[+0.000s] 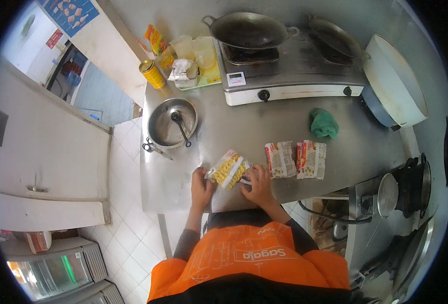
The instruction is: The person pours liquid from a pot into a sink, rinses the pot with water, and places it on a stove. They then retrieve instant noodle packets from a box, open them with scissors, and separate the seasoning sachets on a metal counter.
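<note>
A clear-backed packet of instant noodles is held just above or on the steel counter, its yellow noodle block showing through the film. My left hand grips its left end, fingertips partly hidden. At the other end, my right hand pinches the wrapper. Right of that hand lie more noodle packets, with others beside them, backs up. Farther left, a round steel bowl holds a black-handled utensil. Scissors lie against the bowl's near side, blades pointing right.
A two-burner gas stove carries a wok, a second pan and a small timer. A crumpled green cloth lies before it. Large basins lean at right. A yellow can and plastic jugs stand back left.
</note>
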Motion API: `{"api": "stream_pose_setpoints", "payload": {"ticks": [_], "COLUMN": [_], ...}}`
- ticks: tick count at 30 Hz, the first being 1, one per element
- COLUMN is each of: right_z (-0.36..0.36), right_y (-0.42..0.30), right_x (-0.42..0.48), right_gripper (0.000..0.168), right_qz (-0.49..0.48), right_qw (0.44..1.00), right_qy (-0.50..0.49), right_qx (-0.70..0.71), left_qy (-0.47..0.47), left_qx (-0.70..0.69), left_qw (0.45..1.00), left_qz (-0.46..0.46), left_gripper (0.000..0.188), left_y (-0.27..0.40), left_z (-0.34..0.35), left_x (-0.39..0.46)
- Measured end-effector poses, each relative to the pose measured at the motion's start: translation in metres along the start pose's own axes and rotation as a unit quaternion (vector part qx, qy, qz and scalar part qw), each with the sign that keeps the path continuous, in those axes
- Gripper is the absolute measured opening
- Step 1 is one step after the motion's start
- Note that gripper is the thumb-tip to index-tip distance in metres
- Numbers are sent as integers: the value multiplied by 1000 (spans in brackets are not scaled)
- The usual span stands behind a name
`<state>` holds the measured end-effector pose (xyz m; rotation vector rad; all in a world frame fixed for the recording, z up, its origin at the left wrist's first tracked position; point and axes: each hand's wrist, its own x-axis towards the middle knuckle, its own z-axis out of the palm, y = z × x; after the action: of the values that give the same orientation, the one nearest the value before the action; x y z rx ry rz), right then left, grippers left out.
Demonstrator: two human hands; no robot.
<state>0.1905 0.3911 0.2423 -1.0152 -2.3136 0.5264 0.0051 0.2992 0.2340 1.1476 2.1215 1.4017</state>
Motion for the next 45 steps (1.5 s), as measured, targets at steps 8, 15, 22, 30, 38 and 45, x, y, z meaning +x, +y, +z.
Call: {"api": "stream_pose_setpoints", "payload": {"ticks": [8,15,22,30,38,45], "right_z": [24,-16,-5,20,43,29], "right_y": [24,-10,-27,-29,-8,-16], "right_x": [29,85,107,101,97,77], "right_gripper": [50,46,35,25,45,65], "right_qz": [89,-49,-266,-282,-202,-143], "right_qw": [970,989,949,925,951,973], "right_qy": [-65,-86,-132,-235,-235,-174], "right_qx": [216,109,-110,-100,2,58], "left_qy": [-139,-93,-37,-111,57,31], "left_qx": [229,97,-200,-14,187,194], "left_qw": [949,986,961,966,980,979], "left_qz": [165,94,-188,-234,38,55], "left_gripper": [53,37,37,48,27,23], "left_y": [14,25,15,-5,12,15], "left_z": [9,8,21,10,4,26], "left_x": [0,20,17,15,14,24]}}
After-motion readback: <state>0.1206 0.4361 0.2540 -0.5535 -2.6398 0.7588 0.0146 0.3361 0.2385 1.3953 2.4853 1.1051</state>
